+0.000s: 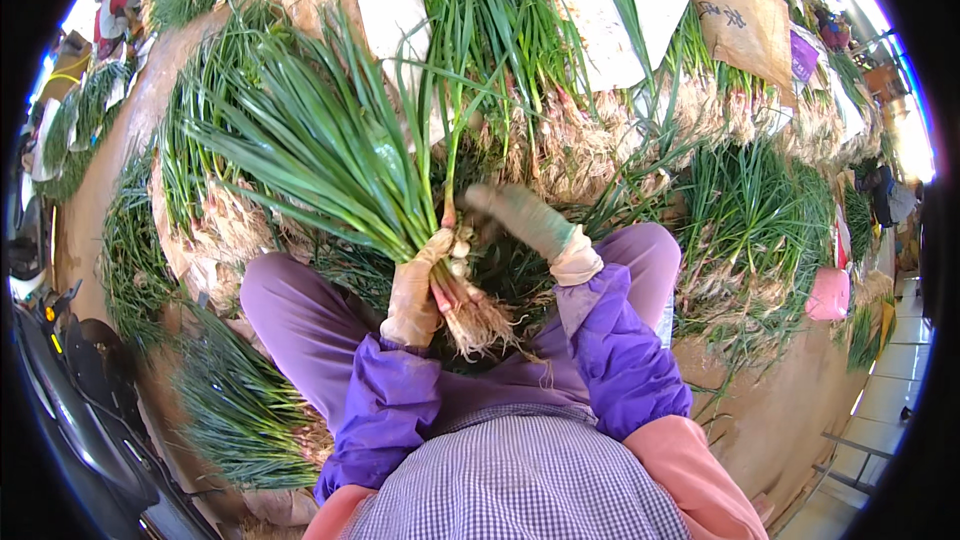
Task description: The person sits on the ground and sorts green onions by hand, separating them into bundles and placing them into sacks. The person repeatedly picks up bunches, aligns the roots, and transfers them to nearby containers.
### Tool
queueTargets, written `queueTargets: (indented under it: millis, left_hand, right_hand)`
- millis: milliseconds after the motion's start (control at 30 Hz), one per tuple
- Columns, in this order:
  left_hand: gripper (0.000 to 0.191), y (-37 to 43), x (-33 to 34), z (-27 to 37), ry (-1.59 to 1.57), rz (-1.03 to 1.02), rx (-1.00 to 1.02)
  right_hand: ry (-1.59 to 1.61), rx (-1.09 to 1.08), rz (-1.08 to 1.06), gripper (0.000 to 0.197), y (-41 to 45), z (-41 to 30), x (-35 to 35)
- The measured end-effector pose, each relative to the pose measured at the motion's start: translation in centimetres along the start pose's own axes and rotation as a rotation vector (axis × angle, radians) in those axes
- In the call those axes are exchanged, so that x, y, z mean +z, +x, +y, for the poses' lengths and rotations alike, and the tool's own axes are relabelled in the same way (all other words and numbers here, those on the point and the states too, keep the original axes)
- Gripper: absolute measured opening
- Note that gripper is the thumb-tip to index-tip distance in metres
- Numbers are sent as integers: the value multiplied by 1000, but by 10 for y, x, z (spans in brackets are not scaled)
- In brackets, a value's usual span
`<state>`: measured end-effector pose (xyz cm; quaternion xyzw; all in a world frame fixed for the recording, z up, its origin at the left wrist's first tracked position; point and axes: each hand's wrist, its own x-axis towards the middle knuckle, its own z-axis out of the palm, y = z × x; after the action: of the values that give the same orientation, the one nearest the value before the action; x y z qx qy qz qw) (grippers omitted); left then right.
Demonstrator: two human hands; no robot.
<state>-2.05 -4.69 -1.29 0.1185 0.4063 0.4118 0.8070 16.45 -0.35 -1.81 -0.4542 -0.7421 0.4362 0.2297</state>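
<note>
My left hand (417, 286), in a soiled pale glove, is closed round the lower stems of a bunch of what looks like green garlic (352, 172). Its long leaves fan out up and to the left, while reddish stem bases and pale stringy roots hang below my fist. A single stalk (450, 180) stands nearly upright at the bunch's right side. My right hand (525, 217), in a glove with a green-stained back, is just right of that stalk, its fingers pointing left. Motion blurs those fingertips, so their grip is unclear. Loose leaves (352, 274) lie between my knees.
More rooted bunches (495, 37) lie ahead, partly under a white sheet (600, 7) and brown paper (742, 15). A leafy heap (757, 202) is at right, near a pink object (828, 294). Another bunch (240, 397) lies at left, near a black vehicle (90, 420). People are in the distance.
</note>
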Motion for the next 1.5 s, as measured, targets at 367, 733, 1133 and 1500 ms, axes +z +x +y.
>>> queueTargets:
  millis: [367,733,1133,1500]
  left_hand:
    - [43,12,-6,-15,-7,-42,-18]
    - [16,-4,17,-5,155,113,20]
    - [28,-3,9,3,-297,-268,-133]
    - [34,-22,18,31,-132,-254,253]
  right_hand:
    - [-335,51,211,22,-33,-18,13]
    - [-448,119,586,22,60,-68,12]
    - [1452,96,498,10,-1,-49,19]
    - [485,276,-138,18,-60,2,-13]
